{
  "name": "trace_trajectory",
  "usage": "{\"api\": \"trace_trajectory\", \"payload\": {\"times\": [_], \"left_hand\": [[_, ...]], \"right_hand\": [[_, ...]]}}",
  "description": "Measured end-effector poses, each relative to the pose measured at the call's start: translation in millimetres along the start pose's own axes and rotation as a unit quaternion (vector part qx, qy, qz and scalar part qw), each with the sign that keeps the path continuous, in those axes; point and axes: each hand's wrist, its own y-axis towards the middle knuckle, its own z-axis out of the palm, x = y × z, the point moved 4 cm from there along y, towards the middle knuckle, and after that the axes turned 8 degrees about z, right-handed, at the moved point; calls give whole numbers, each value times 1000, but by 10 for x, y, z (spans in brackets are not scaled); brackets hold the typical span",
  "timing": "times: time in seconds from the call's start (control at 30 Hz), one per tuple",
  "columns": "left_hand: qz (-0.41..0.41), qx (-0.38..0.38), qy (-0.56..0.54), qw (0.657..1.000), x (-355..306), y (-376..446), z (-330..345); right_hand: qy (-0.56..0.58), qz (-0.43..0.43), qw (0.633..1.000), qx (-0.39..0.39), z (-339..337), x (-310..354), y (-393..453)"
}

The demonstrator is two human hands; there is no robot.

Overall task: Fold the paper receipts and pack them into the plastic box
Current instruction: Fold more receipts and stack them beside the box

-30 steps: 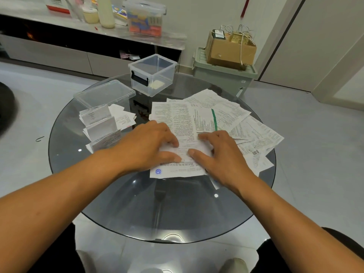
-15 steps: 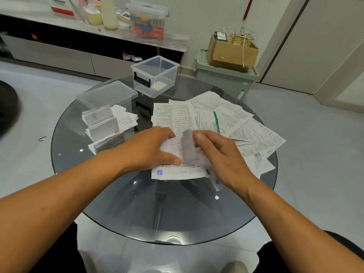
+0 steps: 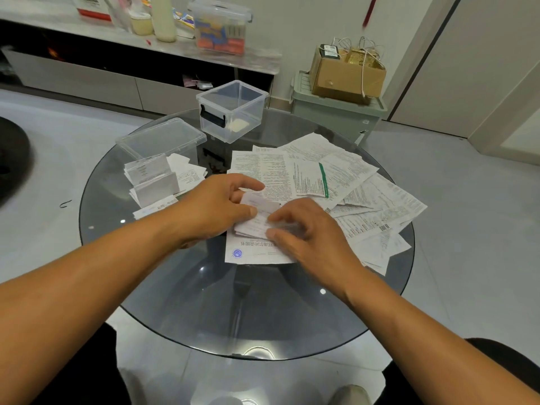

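Left hand (image 3: 217,207): thumb and fingers pinching folded receipt (image 3: 257,219). Right hand (image 3: 304,229): blurred, fingers curled on the same receipt's near edge. Receipt sits over a printed sheet (image 3: 254,254) on the glass table (image 3: 204,302). Loose receipts (image 3: 350,185) right of it; folded stack (image 3: 152,182) left; open plastic box (image 3: 232,111) beyond.

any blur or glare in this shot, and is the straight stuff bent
Head view: the right hand is smeared by motion blur at the fingers, while the left hand and the receipt it pinches stay sharper. Small bright glare spots dot the glass table, with a larger one at its near edge. Wide-angle distortion bows the shelf and leans the door frame at far right.
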Motion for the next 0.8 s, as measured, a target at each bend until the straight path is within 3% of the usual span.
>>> {"api": "trace_trajectory", "payload": {"times": [0.13,0.4,0.5,0.63,0.8], "left_hand": [[31,20,-35,999,-111,-33,26],[-15,-36,-174,984,-55,-33,104],[-35,-36,-216,975,-46,-26,85],[-85,29,-225,970,-17,-81,68],[-90,81,-273,954,-122,-206,146]], "right_hand": [[157,127,979,-32,-79,-11,21],[345,188,920,-16,-94,66,-15],[345,136,929,-2,-162,117,-24],[238,46,970,13,-184,122,-37],[263,76,961,-48,-184,78,-25]]}}
